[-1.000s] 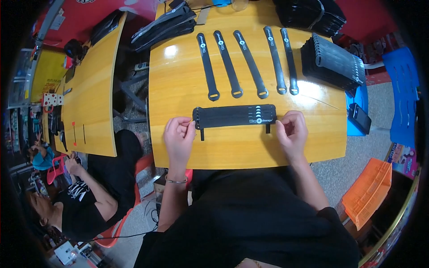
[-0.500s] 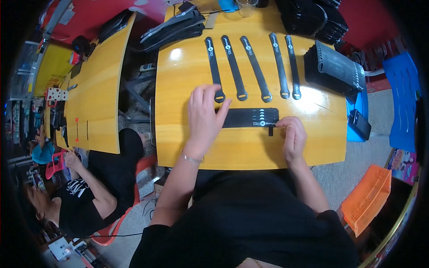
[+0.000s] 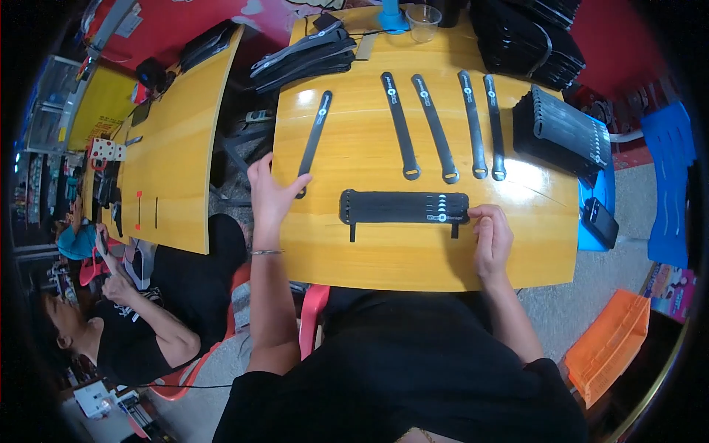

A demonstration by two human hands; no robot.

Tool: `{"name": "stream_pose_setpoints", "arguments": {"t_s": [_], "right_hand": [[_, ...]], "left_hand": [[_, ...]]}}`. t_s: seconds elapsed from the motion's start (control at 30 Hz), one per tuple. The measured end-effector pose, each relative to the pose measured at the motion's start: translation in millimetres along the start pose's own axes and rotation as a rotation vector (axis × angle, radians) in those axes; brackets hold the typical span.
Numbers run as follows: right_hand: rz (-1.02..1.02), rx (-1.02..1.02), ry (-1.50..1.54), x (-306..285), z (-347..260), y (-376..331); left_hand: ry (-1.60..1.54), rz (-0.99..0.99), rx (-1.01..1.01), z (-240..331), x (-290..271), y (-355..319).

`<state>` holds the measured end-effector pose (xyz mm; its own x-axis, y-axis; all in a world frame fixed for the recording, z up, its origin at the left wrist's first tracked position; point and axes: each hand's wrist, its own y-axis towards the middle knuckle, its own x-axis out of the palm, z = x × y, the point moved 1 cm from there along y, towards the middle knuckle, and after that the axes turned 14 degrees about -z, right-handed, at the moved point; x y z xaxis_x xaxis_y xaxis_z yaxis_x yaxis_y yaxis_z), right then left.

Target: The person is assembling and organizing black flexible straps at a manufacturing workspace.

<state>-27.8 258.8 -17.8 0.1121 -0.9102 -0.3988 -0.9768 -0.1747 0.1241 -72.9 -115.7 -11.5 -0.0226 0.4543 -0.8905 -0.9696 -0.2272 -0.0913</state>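
Left hand [image 3: 272, 193] is at the bench's [image 3: 384, 255] left edge, fingers spread, tips touching the lower end of a lone black strap [image 3: 313, 142]. Not gripped, just fingers on it. That strap runs diagonally up and right from your hand, well apart from the others.

Right hand [image 3: 491, 240] is loosely curled, fingertips resting at the right end of the strap bundle [image 3: 404, 207]. Can't tell if you're pinching it or only pressing down.

Bundle lies flat, crosswise, near the front of the bench, between your two hands. Small pale round marks show near its right end. Two short black tabs stick out below it, one near each end.

Behind the bundle, four straps [image 3: 443, 125] are laid out side by side, looped ends toward you, apart from the bundle.

Right edge of the bench: a thick stack [image 3: 557, 133] of straps. More black piles at the back right [image 3: 528, 37] and back left [image 3: 303, 55]. Clear cup [image 3: 423, 21] at the back centre.

Blue stool [image 3: 597, 199] just right of the bench, with a dark device [image 3: 600, 221] on it. Orange crate [image 3: 609, 347] on the floor, lower right.

Second bench [image 3: 177, 148] to your left. Another person [image 3: 111, 325] sits near its front end, lower left.
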Motion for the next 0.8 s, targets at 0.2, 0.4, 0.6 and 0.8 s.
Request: {"name": "stream_pose_setpoints", "arguments": {"t_s": [0.2,0.4,0.6,0.8], "right_hand": [[0.035,0.096,0.119,6.3,-1.8,0.1],[0.039,0.086,0.112,7.3,-3.9,1.2],[-0.207,-0.143,-0.044,8.3,-22.2,-0.2],[-0.701,-0.091,0.707,27.0,-73.8,14.0]], "left_hand": [[-0.717,-0.129,-0.079,-47.8,0.1,-23.7],[-0.588,0.052,-0.130,-78.5,-10.2,-44.8],[-0.844,0.179,0.110,-11.6,-36.1,-90.4],[-0.749,-0.313,0.462,80.1,-35.0,-125.6]]}}
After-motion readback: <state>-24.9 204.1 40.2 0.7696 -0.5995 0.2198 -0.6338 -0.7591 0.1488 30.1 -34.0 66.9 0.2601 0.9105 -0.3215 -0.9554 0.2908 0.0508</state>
